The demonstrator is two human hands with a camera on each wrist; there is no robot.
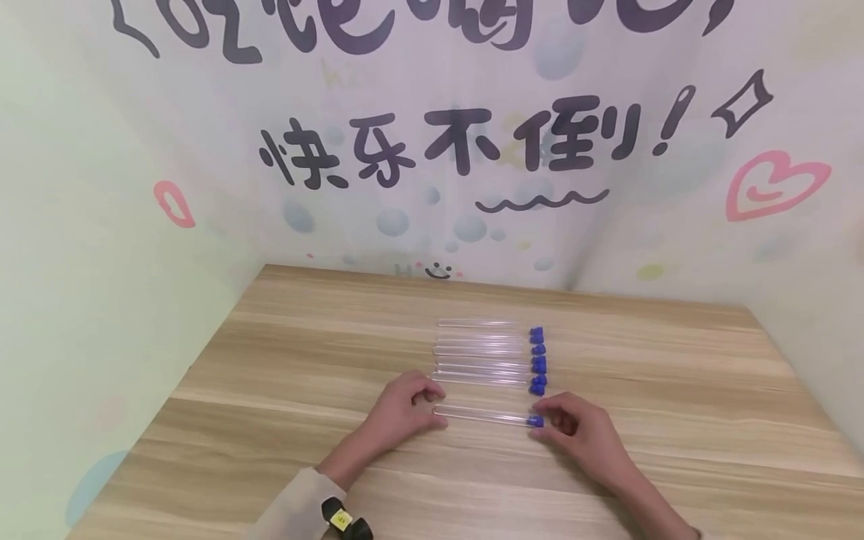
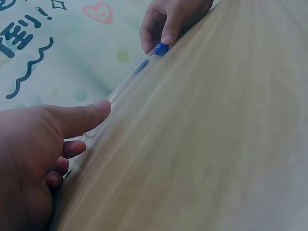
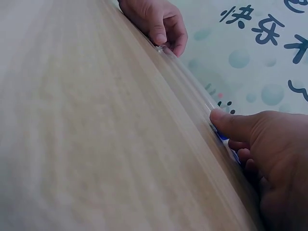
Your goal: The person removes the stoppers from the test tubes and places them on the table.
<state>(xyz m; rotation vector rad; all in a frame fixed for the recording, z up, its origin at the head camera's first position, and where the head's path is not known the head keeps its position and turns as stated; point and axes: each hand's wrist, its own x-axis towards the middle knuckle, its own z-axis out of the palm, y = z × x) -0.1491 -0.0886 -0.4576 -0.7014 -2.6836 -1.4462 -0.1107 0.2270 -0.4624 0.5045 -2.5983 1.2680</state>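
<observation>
A clear test tube [image 1: 482,415] with a blue cap [image 1: 536,421] lies lengthwise between the two hands on the wooden table. My left hand [image 1: 405,409] is at its rounded end, thumb and index finger spread on either side of the glass tip. At the capped end, my right hand [image 1: 583,435] pinches the blue cap between thumb and index finger. In the right wrist view the thumb [image 3: 231,124] partly hides that cap. Just beyond this tube, several similar capped tubes [image 1: 481,350] lie side by side in a row, caps to the right.
The wood-grain table [image 1: 283,352] extends around the tubes. Behind it hangs a pale printed cloth [image 1: 418,202] with dark lettering and pink hearts. A black strap with a yellow label [image 1: 341,519] is on the left wrist.
</observation>
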